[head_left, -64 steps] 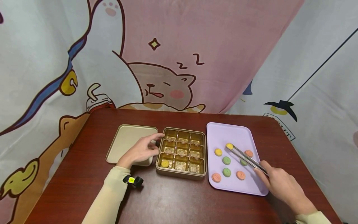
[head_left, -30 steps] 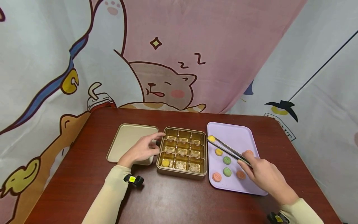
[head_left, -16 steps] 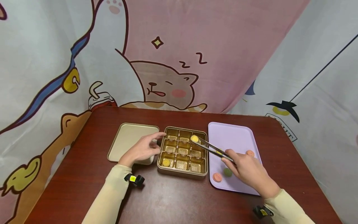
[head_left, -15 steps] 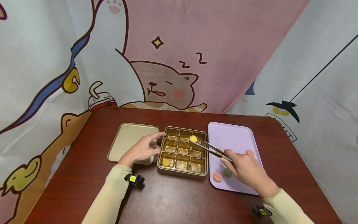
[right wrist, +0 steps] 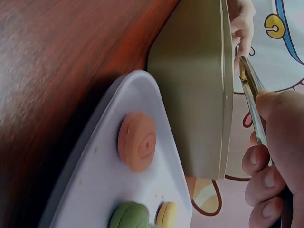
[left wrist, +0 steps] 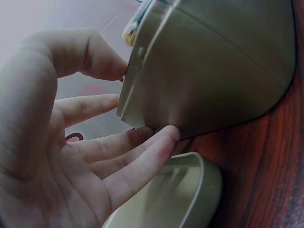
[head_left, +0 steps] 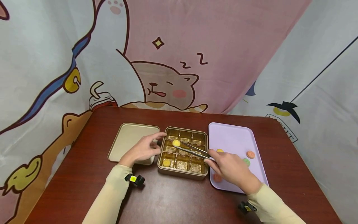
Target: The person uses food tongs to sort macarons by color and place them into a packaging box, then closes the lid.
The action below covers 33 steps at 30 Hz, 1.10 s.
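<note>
Yellow macaron (head_left: 176, 143), one: held at the tips of metal tongs (head_left: 193, 152), above the rim of a gold nine-compartment box (head_left: 183, 174), toward the left and middle columns; exact compartment below uncertain. Second yellow macaron (head_left: 166, 163): seated in the near-left compartment.

Step in hand, by judgement: placing of a macaron into the box. Next move, probably: lining up over one compartment, lowering, then easing the tongs apart.

Right hand (head_left: 232, 168): reaching across the lilac tray (head_left: 229, 133), grip grasping the tongs, tips pointing left. Left hand (head_left: 144, 148): beside the box, fingers extended and spread, tips against the outer left wall, grip released.

Outward: orange macaron (right wrist: 137, 142) and green macaron (head_left: 246, 162) on the tray; shallow gold lid (head_left: 128, 140) left of the box; dark red-brown bench (head_left: 173, 199) beneath.
</note>
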Motion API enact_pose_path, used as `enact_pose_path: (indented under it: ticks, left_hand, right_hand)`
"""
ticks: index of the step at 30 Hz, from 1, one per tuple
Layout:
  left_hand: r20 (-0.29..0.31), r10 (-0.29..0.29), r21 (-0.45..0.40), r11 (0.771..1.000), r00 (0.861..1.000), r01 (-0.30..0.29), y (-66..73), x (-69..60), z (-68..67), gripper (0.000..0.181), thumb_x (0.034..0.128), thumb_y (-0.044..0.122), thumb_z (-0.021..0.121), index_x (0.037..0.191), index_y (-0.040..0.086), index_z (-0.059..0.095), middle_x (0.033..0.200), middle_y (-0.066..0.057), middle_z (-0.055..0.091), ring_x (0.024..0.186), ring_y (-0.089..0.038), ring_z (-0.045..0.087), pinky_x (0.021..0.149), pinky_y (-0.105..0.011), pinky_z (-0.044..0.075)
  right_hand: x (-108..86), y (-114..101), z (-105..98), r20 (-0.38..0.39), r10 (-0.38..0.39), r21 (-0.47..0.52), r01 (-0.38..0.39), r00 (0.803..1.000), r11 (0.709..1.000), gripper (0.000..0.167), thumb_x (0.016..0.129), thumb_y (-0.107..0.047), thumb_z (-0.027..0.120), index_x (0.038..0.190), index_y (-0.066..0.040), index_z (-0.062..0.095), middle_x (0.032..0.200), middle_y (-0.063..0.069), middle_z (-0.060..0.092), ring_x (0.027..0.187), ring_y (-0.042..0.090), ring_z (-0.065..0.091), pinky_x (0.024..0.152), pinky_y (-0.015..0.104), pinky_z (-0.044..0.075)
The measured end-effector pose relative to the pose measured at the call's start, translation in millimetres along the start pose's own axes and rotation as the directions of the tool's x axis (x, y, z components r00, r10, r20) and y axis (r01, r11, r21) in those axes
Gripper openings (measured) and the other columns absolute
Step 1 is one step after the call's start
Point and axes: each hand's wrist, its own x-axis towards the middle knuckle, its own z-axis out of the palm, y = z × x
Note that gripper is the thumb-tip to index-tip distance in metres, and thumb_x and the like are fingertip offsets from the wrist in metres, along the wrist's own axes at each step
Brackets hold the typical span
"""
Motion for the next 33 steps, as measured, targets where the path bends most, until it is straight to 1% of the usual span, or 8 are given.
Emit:
enact_pose_path:
  ticks: [5, 10, 14, 18, 21, 26, 29, 33]
  left_hand:
    - [0.0, -0.003, 0.001, 1.0, 1.0, 0.003, -0.4, 0.5, 0.3, 0.073, 0.0846, 0.006, 0.069, 0.154, 0.015, 0.051, 0.14, -0.022, 0.062, 0.108, -0.03, 0.072, 0.095, -0.046, 0.059]
    - [0.003, -0.011, 0.0, 1.0, 1.0, 0.011, 0.2, 0.3, 0.0, 0.073, 0.0849, 0.006, 0.069, 0.155, 0.016, 0.051, 0.141, -0.022, 0.061, 0.109, -0.031, 0.072, 0.095, -0.048, 0.058]
    - [0.002, -0.013, -0.001, 1.0, 1.0, 0.013, 0.6, 0.4, 0.1, 0.073, 0.0848, 0.007, 0.07, 0.155, 0.016, 0.051, 0.142, -0.022, 0.061, 0.109, -0.029, 0.072, 0.095, -0.047, 0.058]
    - [-0.001, -0.012, -0.001, 1.0, 1.0, 0.012, 0.3, 0.4, 0.2, 0.073, 0.0847, 0.006, 0.07, 0.154, 0.016, 0.052, 0.141, -0.021, 0.062, 0.107, -0.028, 0.072, 0.094, -0.046, 0.059]
    - [-0.001, -0.015, -0.004, 1.0, 1.0, 0.015, 0.8, 0.2, 0.1, 0.073, 0.0848, 0.006, 0.07, 0.155, 0.016, 0.052, 0.141, -0.021, 0.062, 0.108, -0.029, 0.072, 0.094, -0.046, 0.059]
    - [0.0, -0.021, -0.011, 1.0, 1.0, 0.021, 2.7, -0.3, -0.5, 0.073, 0.0844, 0.006, 0.07, 0.155, 0.015, 0.051, 0.142, -0.022, 0.061, 0.108, -0.028, 0.072, 0.094, -0.046, 0.059]
    - [-0.001, -0.02, -0.011, 1.0, 1.0, 0.02, 3.4, -0.3, -0.6, 0.073, 0.0843, 0.006, 0.069, 0.155, 0.015, 0.051, 0.142, -0.022, 0.061, 0.107, -0.028, 0.072, 0.093, -0.046, 0.059]
    - [-0.001, -0.02, -0.009, 1.0, 1.0, 0.02, 3.6, -0.3, -0.4, 0.074, 0.0843, 0.005, 0.069, 0.155, 0.015, 0.051, 0.143, -0.022, 0.061, 0.108, -0.029, 0.072, 0.094, -0.046, 0.058]
  right_hand:
    - [3.4, -4.1, 3.7, 0.007, -0.011, -0.012, 0.011, 1.0, 1.0, 0.024, 0.099, -0.038, 0.069, 0.102, -0.016, 0.061, 0.065, -0.007, 0.044, 0.055, 0.018, 0.056, 0.042, 0.038, 0.045]
    - [5.3, -6.4, 3.6, 0.009, 0.011, -0.007, -0.011, 1.0, 1.0, 0.028, 0.099, -0.04, 0.07, 0.106, -0.014, 0.06, 0.064, -0.005, 0.044, 0.053, 0.018, 0.055, 0.042, 0.038, 0.045]
    - [5.5, -6.4, 0.6, 0.02, 0.036, 0.006, -0.036, 0.999, 0.999, 0.029, 0.099, -0.039, 0.07, 0.106, -0.014, 0.059, 0.064, -0.006, 0.044, 0.053, 0.018, 0.055, 0.044, 0.038, 0.045]
    - [4.0, -5.4, -1.6, 0.024, 0.049, 0.015, -0.049, 0.999, 0.999, 0.028, 0.099, -0.038, 0.07, 0.107, -0.014, 0.06, 0.066, -0.007, 0.048, 0.053, 0.017, 0.056, 0.045, 0.039, 0.047]
    - [1.0, -3.4, -3.9, 0.023, 0.06, 0.022, -0.061, 0.998, 0.998, 0.026, 0.098, -0.038, 0.071, 0.104, -0.016, 0.058, 0.066, -0.009, 0.047, 0.052, 0.012, 0.052, 0.044, 0.036, 0.045]
    - [-7.2, 3.3, -8.6, 0.012, 0.085, 0.028, -0.085, 0.996, 0.996, 0.026, 0.097, -0.039, 0.072, 0.099, -0.019, 0.055, 0.065, -0.014, 0.041, 0.051, 0.004, 0.04, 0.044, 0.026, 0.035]
    - [-13.8, 9.1, -12.0, -0.002, 0.09, 0.036, -0.09, 0.996, 0.995, 0.025, 0.096, -0.037, 0.074, 0.101, -0.019, 0.058, 0.065, -0.015, 0.042, 0.052, 0.003, 0.039, 0.045, 0.023, 0.032]
    - [-24.4, 17.5, -18.5, -0.015, 0.096, 0.029, -0.096, 0.995, 0.995, 0.025, 0.095, -0.033, 0.076, 0.105, -0.017, 0.061, 0.065, -0.017, 0.043, 0.053, 0.001, 0.038, 0.045, 0.021, 0.031]
